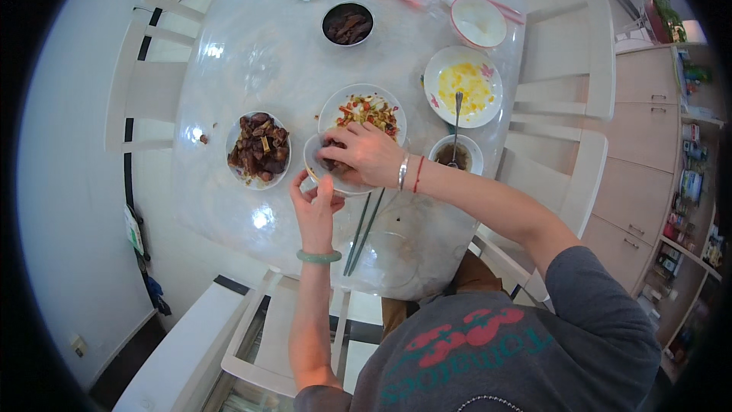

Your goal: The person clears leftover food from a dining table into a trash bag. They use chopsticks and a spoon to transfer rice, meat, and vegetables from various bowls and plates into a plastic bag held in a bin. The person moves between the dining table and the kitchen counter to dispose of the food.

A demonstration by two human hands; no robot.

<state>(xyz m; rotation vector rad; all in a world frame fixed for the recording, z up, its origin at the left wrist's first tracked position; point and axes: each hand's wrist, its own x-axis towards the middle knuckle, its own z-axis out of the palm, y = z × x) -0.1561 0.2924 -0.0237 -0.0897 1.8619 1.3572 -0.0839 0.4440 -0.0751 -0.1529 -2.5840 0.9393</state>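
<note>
Head view | small bowl (314,162) on the desk (252,53), at 9 o'clock of the vegetable plate (362,111) | my right hand (364,154) lies curled over its contents, my left hand (314,202) pinches its 6 o'clock rim | judged glazed, rigid, breakable, probably greasy; best gripped at opposite rim edges.

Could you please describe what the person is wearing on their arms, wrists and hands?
Both forearms are bare. The left hand has a pale green bangle around its wrist. The right hand has a silver bracelet and a thin red string side by side at the wrist. A grey sleeve with a loose cuff covers the right upper arm.
</note>
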